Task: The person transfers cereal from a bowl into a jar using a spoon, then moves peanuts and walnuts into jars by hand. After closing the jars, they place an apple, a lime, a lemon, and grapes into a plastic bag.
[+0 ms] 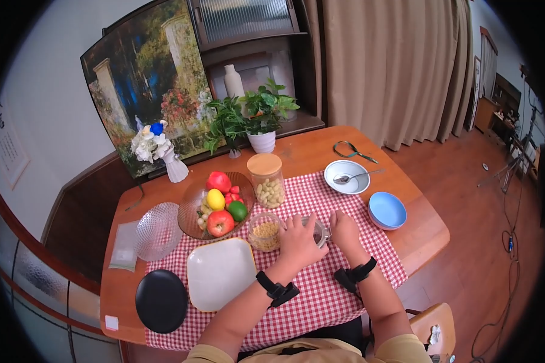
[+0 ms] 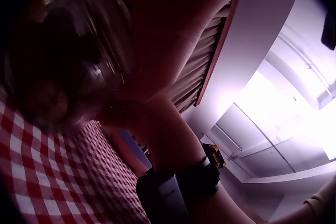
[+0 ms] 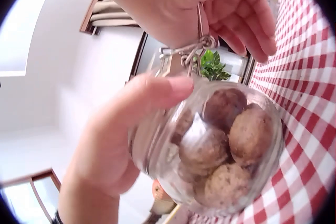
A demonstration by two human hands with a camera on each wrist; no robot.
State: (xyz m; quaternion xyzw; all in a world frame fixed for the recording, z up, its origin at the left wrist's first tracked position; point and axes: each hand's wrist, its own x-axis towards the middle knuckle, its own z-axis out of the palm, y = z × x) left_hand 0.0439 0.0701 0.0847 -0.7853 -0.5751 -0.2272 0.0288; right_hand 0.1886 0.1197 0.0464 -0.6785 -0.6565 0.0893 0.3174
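Note:
A clip-top glass jar (image 3: 231, 145) with several round, rough brown pieces inside stands on the checked cloth. My left hand (image 1: 303, 243) grips it round the top, its thumb (image 3: 168, 90) lying along the glass near the rim. In the left wrist view the jar (image 2: 63, 61) is dark and partly in shadow. My right hand (image 1: 345, 233) is at the jar's right side, holding the metal wire clasp (image 3: 197, 51) with its fingers bent. Just left of the jar is a glass bowl of yellow kernels (image 1: 265, 235), close beside my left hand.
A wooden-lidded jar (image 1: 266, 181) and a fruit bowl (image 1: 191, 209) stand behind. To the left are a white square plate (image 1: 221, 275), black plate (image 1: 161, 301) and clear glass bowl (image 1: 157, 231). A bowl with a spoon (image 1: 347, 176) and a blue bowl (image 1: 387, 210) sit right.

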